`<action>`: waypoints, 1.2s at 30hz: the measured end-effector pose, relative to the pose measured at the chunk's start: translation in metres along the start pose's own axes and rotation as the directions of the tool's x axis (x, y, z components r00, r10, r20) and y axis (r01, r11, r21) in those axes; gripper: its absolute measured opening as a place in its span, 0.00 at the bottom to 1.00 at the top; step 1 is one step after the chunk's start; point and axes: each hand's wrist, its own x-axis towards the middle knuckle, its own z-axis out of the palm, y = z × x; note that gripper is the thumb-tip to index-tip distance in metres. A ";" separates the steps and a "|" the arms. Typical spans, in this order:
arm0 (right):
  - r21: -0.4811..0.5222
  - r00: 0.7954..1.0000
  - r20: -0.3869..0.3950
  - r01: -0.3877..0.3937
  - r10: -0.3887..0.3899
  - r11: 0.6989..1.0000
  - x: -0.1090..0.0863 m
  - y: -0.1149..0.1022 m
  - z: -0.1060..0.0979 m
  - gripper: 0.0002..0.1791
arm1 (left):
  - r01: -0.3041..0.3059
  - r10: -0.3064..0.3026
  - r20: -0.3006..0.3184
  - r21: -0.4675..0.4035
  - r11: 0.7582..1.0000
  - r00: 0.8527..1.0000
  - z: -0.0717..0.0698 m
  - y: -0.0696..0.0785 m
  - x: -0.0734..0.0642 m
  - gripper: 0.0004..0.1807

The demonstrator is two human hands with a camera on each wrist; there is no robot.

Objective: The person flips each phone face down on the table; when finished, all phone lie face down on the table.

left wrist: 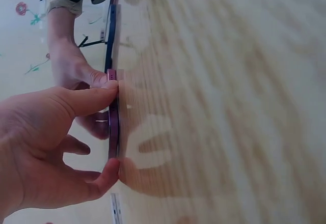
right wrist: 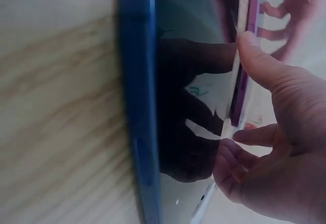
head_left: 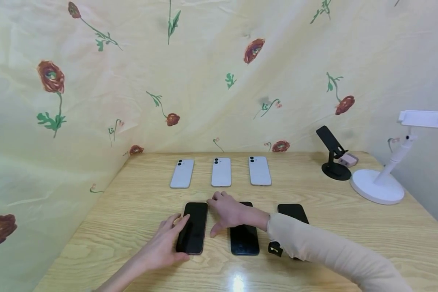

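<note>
A black-screened smartphone [head_left: 195,231] with a purple-red edge lies flat on the table. My left hand [head_left: 164,245] holds it at its lower left corner, thumb by the front edge and fingers over the left side; the left wrist view shows its thin edge [left wrist: 114,127] between thumb and finger. My right hand [head_left: 230,211] stands over the gap beside the phone, fingertips near its upper right corner, the thumb a little apart from it. Under my right wrist lies a second dark smartphone [head_left: 244,239], blue-edged in the right wrist view, partly hidden by the hand and wrist.
A third dark smartphone [head_left: 292,210] lies partly under my right sleeve [head_left: 314,241]. Three white smartphones [head_left: 221,172] lie face down in a row behind. At the back right stand a black phone stand [head_left: 336,168], a small pink plug [head_left: 348,160] and a white stand [head_left: 377,188].
</note>
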 end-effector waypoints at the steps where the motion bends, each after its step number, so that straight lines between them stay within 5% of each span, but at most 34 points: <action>1: -0.012 1.000 0.008 0.000 0.000 1.000 0.002 -0.001 0.001 0.55 | -0.016 0.016 0.000 0.011 1.000 1.000 0.001 0.000 0.001 0.54; 6: -0.021 0.999 0.037 -0.021 0.022 1.000 0.008 -0.001 0.002 0.56 | -0.051 0.051 0.047 0.015 0.999 0.998 0.002 0.001 0.007 0.51; 13: 0.056 0.996 0.072 -0.053 0.049 0.997 0.012 0.000 0.002 0.57 | -0.022 0.022 0.132 -0.002 1.000 0.991 0.001 0.002 0.012 0.46; 24: 0.092 0.996 0.078 -0.051 0.044 0.994 0.018 -0.004 0.005 0.57 | -0.003 0.007 0.129 -0.031 1.000 0.992 0.000 0.001 0.009 0.45; 36: 0.011 0.999 0.048 -0.016 0.015 1.000 0.020 -0.006 0.009 0.54 | -0.013 0.020 0.145 -0.052 0.999 0.989 -0.001 -0.002 0.008 0.44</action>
